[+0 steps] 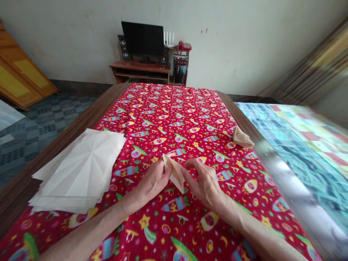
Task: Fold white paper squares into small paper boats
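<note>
A small folded piece of cream paper stands over the red patterned cloth, in front of me. My left hand is closed on its left side, with the thumb pressed against the near face and the other fingers partly hidden behind. At the paper's right edge, the thumb and forefinger of my right hand come together in a pinch, the other fingers curled. A stack of white paper sheets lies to the left; its top sheet has creases spreading from one point. Another folded paper piece sits at the right.
The red cloth covers most of a dark wooden table. Beyond it are a monitor, speakers and a red telephone on a desk. A bed with a checked cover is at the right.
</note>
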Demonstrator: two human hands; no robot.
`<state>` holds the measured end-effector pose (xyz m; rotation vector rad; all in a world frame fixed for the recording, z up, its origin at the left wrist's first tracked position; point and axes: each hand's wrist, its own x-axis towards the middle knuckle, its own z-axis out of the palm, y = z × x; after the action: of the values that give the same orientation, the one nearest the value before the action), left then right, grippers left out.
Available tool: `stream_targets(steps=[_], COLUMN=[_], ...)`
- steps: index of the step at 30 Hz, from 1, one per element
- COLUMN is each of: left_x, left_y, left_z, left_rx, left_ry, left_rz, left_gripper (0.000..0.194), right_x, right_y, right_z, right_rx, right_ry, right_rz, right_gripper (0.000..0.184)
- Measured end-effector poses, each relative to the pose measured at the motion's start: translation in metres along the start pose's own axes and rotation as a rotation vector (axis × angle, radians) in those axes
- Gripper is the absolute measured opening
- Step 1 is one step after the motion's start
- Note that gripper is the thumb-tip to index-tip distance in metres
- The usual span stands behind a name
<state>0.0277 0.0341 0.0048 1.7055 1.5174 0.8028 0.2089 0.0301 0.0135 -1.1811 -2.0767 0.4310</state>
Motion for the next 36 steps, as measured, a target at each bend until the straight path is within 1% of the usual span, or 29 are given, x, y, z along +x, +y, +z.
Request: stream_targets(steps=[2, 4, 7, 10, 12, 16, 18, 20, 22, 24, 26, 29, 31, 33, 34, 35, 36], left_x=[0.000, -0.001, -0.001, -0.001, 0.000, 0.001, 0.001, 0.000, 0.000, -0.001, -0.003, -0.004, -0.004, -0.004, -0.003, -0.003, -0.002], left_y=[0.002, 0.002, -0.001, -0.004, -0.004, -0.002, -0.002, -0.001, 0.000, 0.004, 0.008, 0.013, 0.013, 0.013, 0.013, 0.013, 0.012], left_z=[0.002, 0.004, 0.008, 0.008, 0.007, 0.004, 0.004, 0.004, 0.005, 0.003, 0.001, -0.002, -0.004, -0.004, -0.003, -0.003, -0.002], left_rx=[0.048, 0.074, 0.116, 0.089, 0.039, -0.069, -0.166, -0.306, -0.460, -0.573, -0.620, -0.699, -0.775, -0.793, -0.778, -0.752, -0.726], left_ry=[0.001, -0.014, -0.008, 0.031, 0.031, -0.039, -0.082, -0.140, -0.198, -0.220, -0.228, -0.255, -0.279, -0.263, -0.248, -0.235, -0.227], left_rz=[0.029, 0.068, 0.080, 0.085, 0.079, 0.051, 0.010, -0.068, -0.139, -0.185, -0.214, -0.223, -0.212, -0.195, -0.185, -0.180, -0.178], left_gripper=[0.020, 0.022, 0.025, 0.030, 0.030, 0.015, 0.012, 0.017, 0.028, 0.035, 0.036, 0.038, 0.041, 0.042, 0.042, 0.042, 0.041], right_x=[0.002, 0.004, 0.004, 0.003, 0.003, 0.002, 0.002, 0.002, 0.001, 0.001, 0.001, 0.000, 0.000, 0.000, 0.000, 0.000, 0.000], right_y=[0.000, 0.002, 0.005, 0.007, 0.009, 0.010, 0.011, 0.011, 0.012, 0.014, 0.016, 0.017, 0.015, 0.010, 0.007, 0.003, 0.000], right_z=[0.002, 0.005, 0.008, 0.009, 0.009, 0.011, 0.012, 0.013, 0.014, 0.015, 0.018, 0.019, 0.015, 0.007, 0.002, -0.003, -0.007], right_rx=[0.046, 0.076, 0.071, 0.039, 0.044, 0.058, 0.059, 0.068, 0.085, 0.101, 0.108, 0.093, 0.071, 0.036, 0.014, -0.017, -0.039], right_ry=[-0.019, -0.060, -0.107, -0.089, -0.078, -0.063, -0.066, -0.076, -0.083, -0.087, -0.088, -0.086, -0.071, -0.014, 0.033, 0.060, 0.052], right_rz=[0.095, 0.159, 0.201, 0.219, 0.213, 0.223, 0.244, 0.258, 0.273, 0.294, 0.301, 0.281, 0.238, 0.130, 0.046, -0.027, -0.084], right_gripper=[0.016, 0.015, 0.018, 0.016, 0.014, 0.013, 0.013, 0.014, 0.015, 0.016, 0.018, 0.022, 0.020, 0.012, 0.010, 0.015, 0.020])
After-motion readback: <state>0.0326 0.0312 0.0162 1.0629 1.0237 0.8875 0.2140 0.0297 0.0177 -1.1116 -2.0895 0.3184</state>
